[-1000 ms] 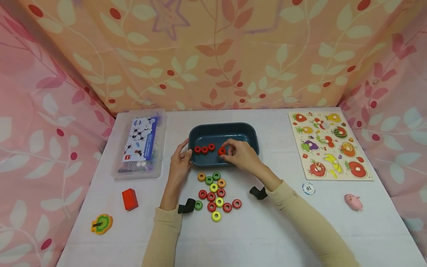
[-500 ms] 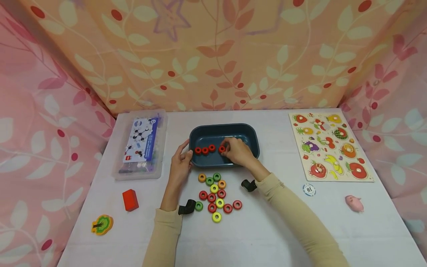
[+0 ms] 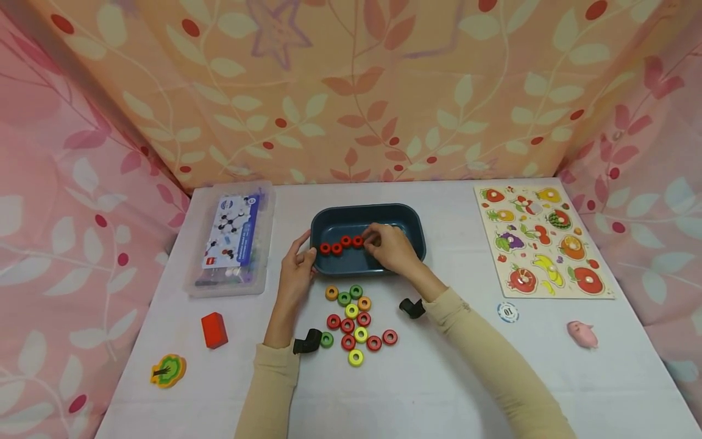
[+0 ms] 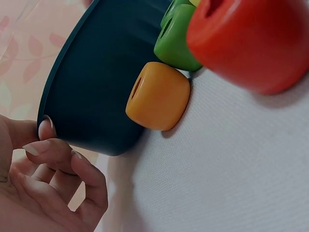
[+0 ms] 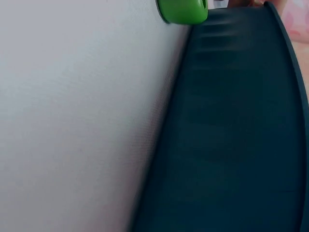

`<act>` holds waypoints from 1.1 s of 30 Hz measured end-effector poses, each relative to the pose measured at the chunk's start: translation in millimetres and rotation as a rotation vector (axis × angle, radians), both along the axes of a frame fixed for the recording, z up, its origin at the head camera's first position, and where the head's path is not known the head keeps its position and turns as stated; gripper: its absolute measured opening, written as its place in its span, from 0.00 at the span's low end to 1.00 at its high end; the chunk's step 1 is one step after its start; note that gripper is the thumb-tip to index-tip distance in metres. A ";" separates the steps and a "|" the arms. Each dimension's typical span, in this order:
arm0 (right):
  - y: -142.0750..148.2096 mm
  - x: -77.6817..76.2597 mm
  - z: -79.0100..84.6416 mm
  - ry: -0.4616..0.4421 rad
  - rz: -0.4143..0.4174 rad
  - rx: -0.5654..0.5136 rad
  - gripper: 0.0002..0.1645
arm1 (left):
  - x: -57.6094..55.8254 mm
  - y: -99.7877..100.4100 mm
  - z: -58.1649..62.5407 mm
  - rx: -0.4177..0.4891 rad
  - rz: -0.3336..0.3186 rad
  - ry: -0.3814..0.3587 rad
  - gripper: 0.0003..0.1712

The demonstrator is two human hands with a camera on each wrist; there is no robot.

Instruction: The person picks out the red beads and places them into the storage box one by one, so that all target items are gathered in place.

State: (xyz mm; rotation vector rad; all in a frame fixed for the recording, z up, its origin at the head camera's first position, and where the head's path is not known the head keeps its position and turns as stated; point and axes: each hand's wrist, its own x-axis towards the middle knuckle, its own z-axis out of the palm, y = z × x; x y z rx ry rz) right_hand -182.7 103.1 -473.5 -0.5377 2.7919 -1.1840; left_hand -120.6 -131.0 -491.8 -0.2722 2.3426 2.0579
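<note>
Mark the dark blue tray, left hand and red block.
Dark blue tray point(image 4: 91, 87): left wrist view, outer wall.
Left hand point(image 3: 297, 273): head view, middle of the hand.
Red block point(image 3: 212, 331): head view, broadest visible face.

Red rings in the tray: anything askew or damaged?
Slightly askew: the four visible red rings in the dark tray don't form a straight row; the two nearest the right hand sit farther back than the other two. No damage shows, though fine marks can't be judged.
</note>
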 end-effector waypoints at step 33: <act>19.2 89.5 1.8 -0.123 0.498 0.099 0.10 | -0.6 0.6 -0.8 0.000 -0.005 0.022 0.25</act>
